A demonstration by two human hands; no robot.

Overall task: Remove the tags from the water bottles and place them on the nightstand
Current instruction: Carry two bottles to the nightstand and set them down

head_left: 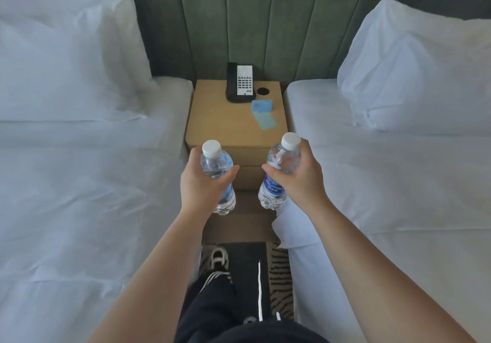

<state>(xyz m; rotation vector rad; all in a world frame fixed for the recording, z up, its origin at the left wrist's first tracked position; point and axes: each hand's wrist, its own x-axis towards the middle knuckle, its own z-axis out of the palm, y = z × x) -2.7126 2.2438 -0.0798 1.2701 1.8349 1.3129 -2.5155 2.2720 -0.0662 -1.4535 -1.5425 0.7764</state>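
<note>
I hold two clear water bottles with white caps and blue labels, upright in the air in front of the wooden nightstand (225,119). My left hand (202,183) grips the left bottle (216,164) around its middle. My right hand (300,178) grips the right bottle (279,170) near its shoulder; its label reads AQUAFINA. Both bottles hang just short of the nightstand's front edge, a little apart from each other. No hanging tag shows on either bottle.
On the nightstand stand a black and white telephone (240,82), a light blue folded card (261,106) with a blue sheet (265,121) before it, and a round hole (263,91). White beds with pillows flank it. My legs stand on patterned carpet (279,276).
</note>
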